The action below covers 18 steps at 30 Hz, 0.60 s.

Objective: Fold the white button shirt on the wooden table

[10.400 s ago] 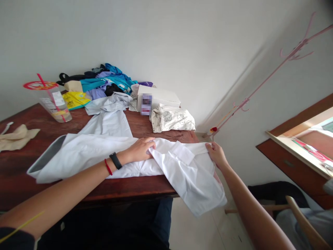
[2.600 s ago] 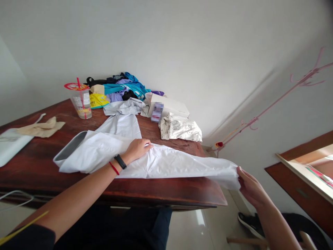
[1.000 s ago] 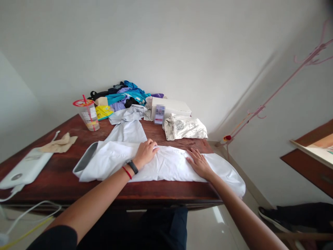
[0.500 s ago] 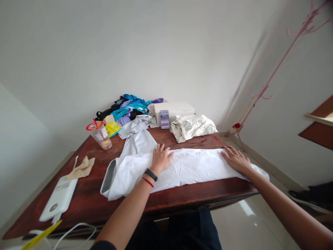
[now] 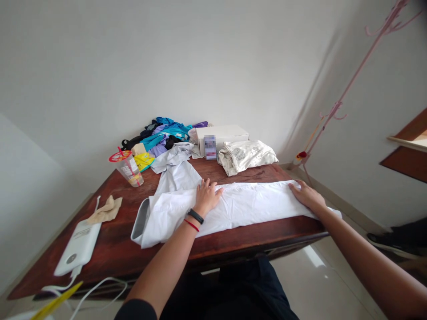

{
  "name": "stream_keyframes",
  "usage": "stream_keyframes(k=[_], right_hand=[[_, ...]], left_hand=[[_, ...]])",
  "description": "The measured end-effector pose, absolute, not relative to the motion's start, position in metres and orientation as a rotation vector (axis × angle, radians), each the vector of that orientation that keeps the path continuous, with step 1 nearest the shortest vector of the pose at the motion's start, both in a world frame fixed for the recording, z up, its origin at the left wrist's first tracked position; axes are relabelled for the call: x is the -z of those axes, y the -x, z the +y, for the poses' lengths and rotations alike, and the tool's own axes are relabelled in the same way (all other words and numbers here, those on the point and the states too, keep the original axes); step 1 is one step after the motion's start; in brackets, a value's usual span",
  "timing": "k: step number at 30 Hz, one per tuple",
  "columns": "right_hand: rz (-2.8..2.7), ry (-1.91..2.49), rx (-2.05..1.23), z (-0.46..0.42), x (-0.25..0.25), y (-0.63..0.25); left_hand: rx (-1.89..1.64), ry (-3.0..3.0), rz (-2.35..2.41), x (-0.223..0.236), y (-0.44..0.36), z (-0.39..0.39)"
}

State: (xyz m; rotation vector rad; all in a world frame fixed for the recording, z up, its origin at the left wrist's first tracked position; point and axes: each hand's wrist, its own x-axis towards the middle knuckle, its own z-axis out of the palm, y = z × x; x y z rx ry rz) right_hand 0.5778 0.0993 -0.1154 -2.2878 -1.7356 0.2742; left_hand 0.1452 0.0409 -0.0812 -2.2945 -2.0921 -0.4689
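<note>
A white shirt (image 5: 247, 204) lies folded into a long strip across the front of the wooden table. Its left end shows a grey inside, and a pale sleeve-like length (image 5: 178, 175) runs back from under it. My left hand (image 5: 207, 196), with a black band on the wrist, rests flat on the middle of the strip, fingers spread. At the right end, my right hand (image 5: 308, 196) closes on the shirt's far edge. Its thumb lies on top, and its other fingers are mostly hidden.
Behind lie a heap of clothes (image 5: 167, 135), a white box (image 5: 222, 133) and a folded cream garment (image 5: 248, 155). On the left of the table (image 5: 115, 242) stand a plastic cup (image 5: 130, 170) and a white power bank (image 5: 78, 249) with cable. A pink coat rack (image 5: 353, 73) leans at right.
My right hand has gone from lying flat with fingers spread to curling over the shirt's far edge. My left hand stays on the cloth. The view has shifted slightly.
</note>
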Motion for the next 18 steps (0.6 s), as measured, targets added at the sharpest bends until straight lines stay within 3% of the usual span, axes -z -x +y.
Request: stream_keyframes(k=[18], right_hand=[[-1.665,2.347,-0.317,0.0978,0.1086,-0.5742]], left_hand=[[0.580,2.324,-1.957,0.0814,-0.1483,0.0431]])
